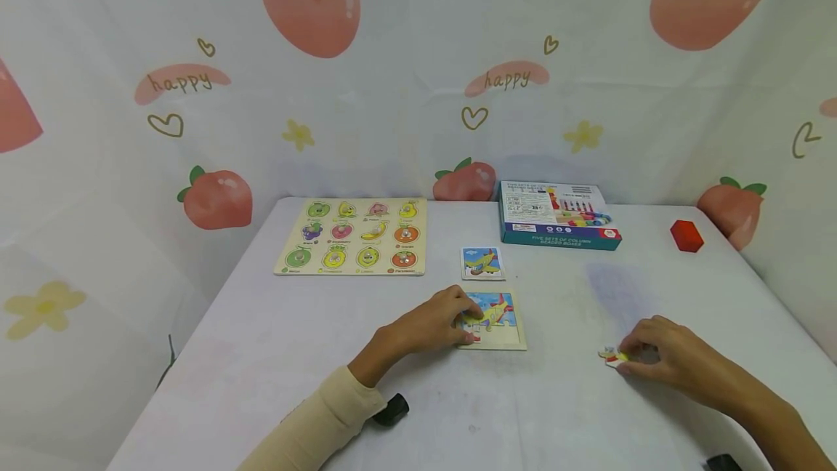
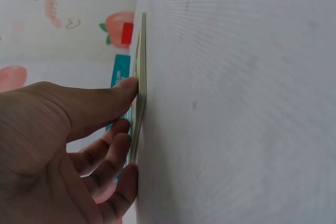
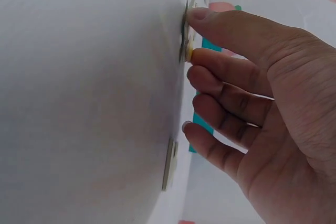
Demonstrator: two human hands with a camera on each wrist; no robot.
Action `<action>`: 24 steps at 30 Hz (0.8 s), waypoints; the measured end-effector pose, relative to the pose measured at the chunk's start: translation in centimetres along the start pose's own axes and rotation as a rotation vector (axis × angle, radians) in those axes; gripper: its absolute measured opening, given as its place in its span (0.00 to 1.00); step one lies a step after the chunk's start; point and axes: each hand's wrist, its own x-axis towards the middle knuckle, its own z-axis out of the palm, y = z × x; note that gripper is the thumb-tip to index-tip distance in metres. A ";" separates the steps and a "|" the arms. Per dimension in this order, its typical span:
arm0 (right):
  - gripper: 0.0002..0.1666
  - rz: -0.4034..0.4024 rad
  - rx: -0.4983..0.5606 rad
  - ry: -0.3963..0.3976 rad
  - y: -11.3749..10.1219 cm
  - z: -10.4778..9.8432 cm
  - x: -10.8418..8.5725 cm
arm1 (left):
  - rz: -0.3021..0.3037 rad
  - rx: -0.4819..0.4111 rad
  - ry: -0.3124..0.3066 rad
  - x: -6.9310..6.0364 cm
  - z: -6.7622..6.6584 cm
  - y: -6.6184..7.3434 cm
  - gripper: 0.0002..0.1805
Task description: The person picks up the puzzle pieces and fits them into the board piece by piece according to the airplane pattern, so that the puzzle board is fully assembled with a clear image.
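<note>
A wooden jigsaw board (image 1: pixel 516 333) with a yellow aeroplane picture lies mid-table. My left hand (image 1: pixel 434 318) grips its left side, thumb and index finger over the pieces at lower left. The left wrist view shows the thumb of that hand (image 2: pixel 63 135) at the edge of the board (image 2: pixel 142 77). To the right, my right hand (image 1: pixel 673 362) pinches a small jigsaw piece (image 1: pixel 613 359) between thumb and index finger, low over the table. In the right wrist view, the other fingers of this hand (image 3: pixel 262 87) stay loosely bent. A thin flat piece (image 3: pixel 169 166) lies apart below them.
Behind the board lies a small aeroplane picture card (image 1: pixel 482 263). A boxed bead set (image 1: pixel 559 215) stands at the back, with a red block (image 1: pixel 686 236) to its right. A fruit peg board (image 1: pixel 353 237) lies at back left. A patterned cloth wall (image 1: pixel 392 115) closes off the rear.
</note>
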 end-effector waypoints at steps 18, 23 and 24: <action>0.10 -0.245 -0.032 0.098 -3.9 0.7 3.4 | -0.012 0.016 0.011 -0.1 0.0 0.2 0.22; 0.08 -0.256 -0.026 0.061 -5.4 1.2 5.1 | -0.018 0.024 0.017 -0.1 0.0 0.2 0.22; 0.09 -0.260 -0.021 0.054 -5.8 1.3 5.4 | -0.015 0.025 0.017 -0.1 0.0 0.2 0.22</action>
